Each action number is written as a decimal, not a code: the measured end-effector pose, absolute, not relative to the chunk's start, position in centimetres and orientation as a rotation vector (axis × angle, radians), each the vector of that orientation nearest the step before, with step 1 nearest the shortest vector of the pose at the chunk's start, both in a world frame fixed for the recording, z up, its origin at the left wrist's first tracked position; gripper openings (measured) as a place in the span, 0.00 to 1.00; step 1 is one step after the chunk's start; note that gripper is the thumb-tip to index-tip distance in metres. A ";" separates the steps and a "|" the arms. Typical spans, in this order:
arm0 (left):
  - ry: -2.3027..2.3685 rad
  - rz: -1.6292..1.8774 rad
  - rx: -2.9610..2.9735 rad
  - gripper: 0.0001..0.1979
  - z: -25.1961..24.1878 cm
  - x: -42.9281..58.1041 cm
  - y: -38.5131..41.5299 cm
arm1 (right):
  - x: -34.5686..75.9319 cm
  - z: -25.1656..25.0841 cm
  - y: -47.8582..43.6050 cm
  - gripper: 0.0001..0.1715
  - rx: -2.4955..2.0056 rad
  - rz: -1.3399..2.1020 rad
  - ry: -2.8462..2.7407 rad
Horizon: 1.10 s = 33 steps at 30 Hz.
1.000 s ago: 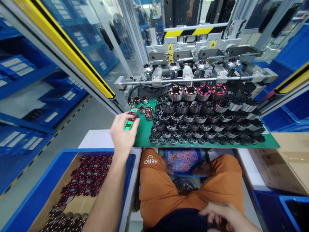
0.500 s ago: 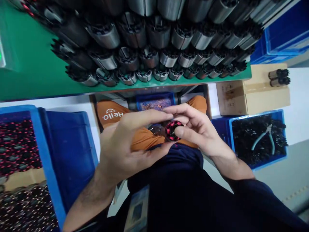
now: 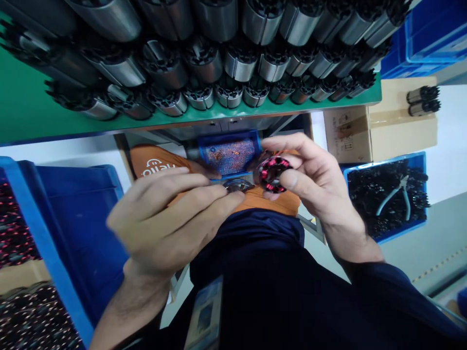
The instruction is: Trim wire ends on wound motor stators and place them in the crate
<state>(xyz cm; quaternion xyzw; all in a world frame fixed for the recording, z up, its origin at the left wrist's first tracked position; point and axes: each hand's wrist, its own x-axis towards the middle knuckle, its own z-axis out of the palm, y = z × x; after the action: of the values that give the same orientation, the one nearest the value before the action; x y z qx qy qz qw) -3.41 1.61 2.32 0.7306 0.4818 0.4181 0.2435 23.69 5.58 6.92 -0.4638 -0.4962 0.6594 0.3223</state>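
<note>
My right hand (image 3: 317,189) grips a motor stator (image 3: 268,183), a small dark cylinder with pink-red windings around an open centre. The thumb presses on its near end, and the fingers curl behind it. To the left, my left hand (image 3: 175,218) is closed with its fingers pressed together and its back toward me. Whatever may be between those fingertips is hidden. Just beyond them a curved shiny object (image 3: 239,185) shows above my lap; I cannot tell its kind or whether the fingers touch it.
Rows of metal-cased stators (image 3: 241,63) cover the green table (image 3: 73,119). A blue bin (image 3: 228,174) with small coppery bits stands below its edge. Right are a cardboard box (image 3: 401,141) and a bin of black parts with cutting pliers (image 3: 404,183). Left is another blue bin (image 3: 80,209).
My left hand has come off the stator, moved left and closed its fingers. My right hand keeps the stator, now slightly higher and farther right, with its end more exposed.
</note>
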 end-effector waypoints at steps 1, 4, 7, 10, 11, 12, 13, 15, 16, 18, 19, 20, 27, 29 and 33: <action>1.263 1.097 2.215 0.12 1.2 -2.7 1.7 | 24.0 6.9 5.5 0.36 -1.237 1.693 -1.310; 1.272 0.858 2.339 0.01 -1.3 -1.6 1.8 | 24.8 6.7 5.2 0.37 -1.280 1.596 -1.346; 1.403 0.990 1.863 0.03 -1.1 -1.3 1.7 | 25.0 6.4 4.7 0.33 -1.207 1.527 -1.391; 1.364 1.217 1.552 0.12 1.5 -0.7 1.8 | 24.6 6.3 4.5 0.33 -1.148 1.523 -1.428; 1.335 1.261 1.534 0.14 2.4 -0.3 2.0 | 24.4 6.3 4.5 0.34 -1.168 1.538 -1.445; 1.314 1.288 1.531 0.14 3.2 0.1 2.1 | 24.2 6.4 4.5 0.35 -1.202 1.556 -1.463; 1.304 1.314 1.533 0.13 3.8 0.4 2.3 | 24.0 6.4 4.6 0.36 -1.237 1.572 -1.478; 1.313 1.328 1.528 0.09 4.3 1.1 2.5 | 23.9 6.3 4.7 0.39 -1.260 1.587 -1.493; 1.308 1.295 1.509 0.07 4.1 1.4 2.5 | 23.9 6.1 4.7 0.39 -1.257 1.586 -1.486; 1.220 1.215 1.393 0.06 3.0 1.7 2.4 | 24.1 5.6 4.6 0.39 -1.243 1.588 -1.448; 1.149 1.158 1.295 0.05 2.1 1.9 2.2 | 24.2 5.3 4.5 0.39 -1.215 1.593 -1.421; 1.084 1.103 1.172 0.05 1.2 2.0 2.1 | 24.4 5.1 4.3 0.37 -1.174 1.598 -1.387; 1.032 1.138 0.992 0.08 0.4 1.5 2.0 | 24.6 4.3 3.8 0.36 -1.007 1.699 -1.371; 1.003 1.139 1.066 0.09 1.9 1.4 2.4 | 24.4 4.2 4.0 0.37 -1.009 1.700 -1.407; 0.942 1.165 1.036 0.03 2.3 1.5 2.4 | 24.1 3.5 4.1 0.42 -1.009 1.672 -1.453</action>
<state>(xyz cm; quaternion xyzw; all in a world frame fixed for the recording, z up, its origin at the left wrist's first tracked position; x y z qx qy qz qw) 1.51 2.38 2.26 0.4492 0.4087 0.5054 0.6130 24.10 4.10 3.54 -0.3889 -0.5600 0.6444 0.3464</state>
